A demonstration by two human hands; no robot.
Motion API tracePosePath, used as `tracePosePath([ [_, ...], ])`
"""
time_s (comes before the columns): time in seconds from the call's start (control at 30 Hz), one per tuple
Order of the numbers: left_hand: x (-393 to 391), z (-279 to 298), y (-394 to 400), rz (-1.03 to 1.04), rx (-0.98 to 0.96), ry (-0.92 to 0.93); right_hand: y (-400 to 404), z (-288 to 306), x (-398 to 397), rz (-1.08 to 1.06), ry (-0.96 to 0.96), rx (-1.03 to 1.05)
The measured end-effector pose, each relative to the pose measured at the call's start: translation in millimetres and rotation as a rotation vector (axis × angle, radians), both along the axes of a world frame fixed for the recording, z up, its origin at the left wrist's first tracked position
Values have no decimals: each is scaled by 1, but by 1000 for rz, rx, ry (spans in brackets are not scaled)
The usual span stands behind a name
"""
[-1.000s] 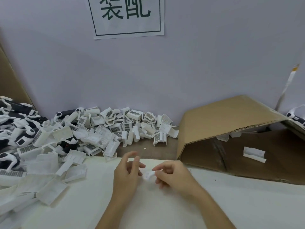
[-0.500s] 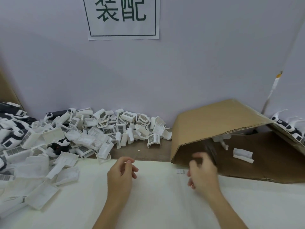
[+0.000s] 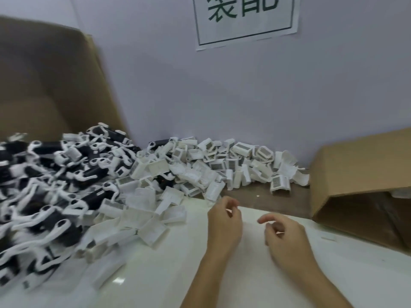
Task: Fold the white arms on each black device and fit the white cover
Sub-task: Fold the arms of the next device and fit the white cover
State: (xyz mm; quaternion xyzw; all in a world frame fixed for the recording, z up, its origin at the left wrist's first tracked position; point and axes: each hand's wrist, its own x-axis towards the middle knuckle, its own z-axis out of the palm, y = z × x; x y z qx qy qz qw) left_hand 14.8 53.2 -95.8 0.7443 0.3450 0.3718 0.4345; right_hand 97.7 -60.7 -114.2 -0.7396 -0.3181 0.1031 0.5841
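Observation:
A big heap of black devices with white arms [image 3: 55, 185] fills the left of the white table. To its right, loose white covers [image 3: 155, 210] spill toward the middle, and more white covers [image 3: 240, 165] are piled along the wall. My left hand [image 3: 224, 225] hovers over the table just right of the covers, fingers loosely curled, holding nothing. My right hand [image 3: 284, 236] is beside it, fingers also loosely curled and empty. Neither hand touches a device or a cover.
A tipped cardboard box [image 3: 360, 174] lies open at the right, its flap on the table. A tall cardboard panel [image 3: 49, 81] stands at the back left. A paper sign [image 3: 244, 18] hangs on the wall. The white table [image 3: 222, 285] extends toward me.
The view has swung left, showing the device heap. My right hand dropped a finished piece into the box and came back beside my left hand; both are empty now.

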Motion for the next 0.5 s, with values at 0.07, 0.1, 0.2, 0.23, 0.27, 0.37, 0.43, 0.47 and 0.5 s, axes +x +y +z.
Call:
tracePosePath([
  [0.07, -11, 7, 10, 17, 39, 75, -3, 1, 2, -3, 51, 1],
  [0.1, -16, 11, 16, 40, 51, 102, -4, 1, 2, 5, 56, -6],
  [0.2, -32, 22, 35, 133, 81, 150, -4, 3, -1, 28, 41, -32],
  [0.23, -37, 25, 44, 174, 115, 185, -4, 4, -2, 32, 36, -39],
  [0.27, -41, 29, 53, 218, 172, 236, -4, 5, -2, 31, 36, -41],
  [0.37, -46, 44, 88, 345, 510, 490, -3, 5, -2, 31, 27, -46],
  [0.43, -47, 54, 119, 371, 703, 687, -2, 6, -3, 45, 15, -62],
  [0.47, -48, 60, 135, 353, 735, 787, -1, 6, -4, 54, 17, -64],
  [0.5, -49, 64, 151, 322, 733, 886, -1, 7, -4, 57, 23, -68],
])
